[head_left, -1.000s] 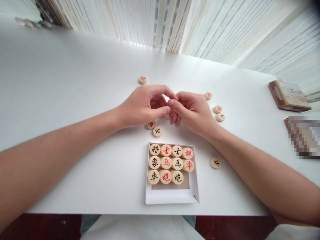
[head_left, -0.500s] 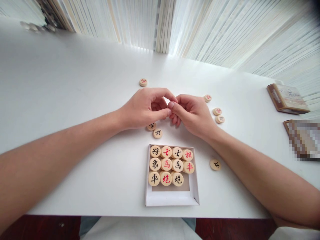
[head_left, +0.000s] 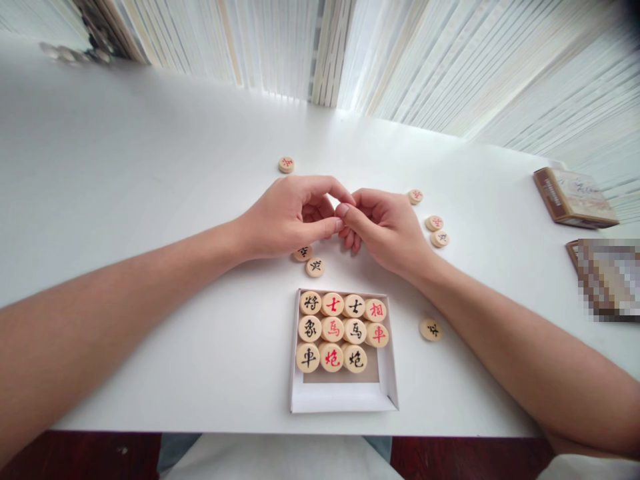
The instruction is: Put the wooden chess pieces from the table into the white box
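Over the middle of the white table (head_left: 150,320), my left hand (head_left: 303,217) and my right hand (head_left: 383,227) meet at the fingertips. Both have curled fingers and thumbs drawn in; anything pinched between them is hidden. Two Chinese chess pieces with black characters lie just below my left hand: one piece (head_left: 315,267) in full view, the other (head_left: 303,253) partly covered by it. Nearer me stands a shallow white box tray (head_left: 343,405) with rows of round wooden pieces (head_left: 332,329) marked in red and black, its lower right part uncovered.
Loose pieces lie around: a red-marked one (head_left: 287,165) beyond my left hand, several right of my right hand such as this one (head_left: 440,239), and a black-marked one (head_left: 431,329) beside my right forearm. Brown printed boxes (head_left: 575,197) sit at far right. A curtain (head_left: 270,47) hangs behind.
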{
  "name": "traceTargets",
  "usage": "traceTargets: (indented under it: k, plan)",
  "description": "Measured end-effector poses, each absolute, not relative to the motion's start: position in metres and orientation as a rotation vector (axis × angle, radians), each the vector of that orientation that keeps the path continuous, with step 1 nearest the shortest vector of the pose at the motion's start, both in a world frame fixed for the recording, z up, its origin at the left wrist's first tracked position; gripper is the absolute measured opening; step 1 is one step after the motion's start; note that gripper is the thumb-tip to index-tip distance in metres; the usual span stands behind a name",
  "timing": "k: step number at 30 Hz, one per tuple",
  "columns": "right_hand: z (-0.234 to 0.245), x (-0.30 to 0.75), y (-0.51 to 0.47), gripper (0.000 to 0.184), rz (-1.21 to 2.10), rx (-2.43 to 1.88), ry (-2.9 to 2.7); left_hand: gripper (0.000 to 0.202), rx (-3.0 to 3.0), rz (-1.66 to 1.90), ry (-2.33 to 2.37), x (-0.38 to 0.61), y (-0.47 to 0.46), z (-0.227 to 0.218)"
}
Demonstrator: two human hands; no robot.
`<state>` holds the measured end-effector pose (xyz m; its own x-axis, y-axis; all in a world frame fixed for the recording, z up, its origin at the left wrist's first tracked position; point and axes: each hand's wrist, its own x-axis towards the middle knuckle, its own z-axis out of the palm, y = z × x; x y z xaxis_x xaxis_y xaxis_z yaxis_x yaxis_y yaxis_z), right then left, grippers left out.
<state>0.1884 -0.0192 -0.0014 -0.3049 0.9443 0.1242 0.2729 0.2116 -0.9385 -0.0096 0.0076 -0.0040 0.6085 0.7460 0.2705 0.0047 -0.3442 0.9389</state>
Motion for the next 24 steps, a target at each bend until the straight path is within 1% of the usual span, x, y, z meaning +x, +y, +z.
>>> traceTargets:
  k: [14,24]
  plan:
    - [-0.0011,0.1872,-0.0188,0.028,1.110,-1.135,-1.708,0.019,1.786,0.879,0.628,-0.0101,0.0080,-0.0055]
    - [-0.0017,0.1873,-0.0189,0.031,1.098,-1.131,-1.714,0.014,1.775,0.885,0.600,-0.0094,0.0082,-0.0049]
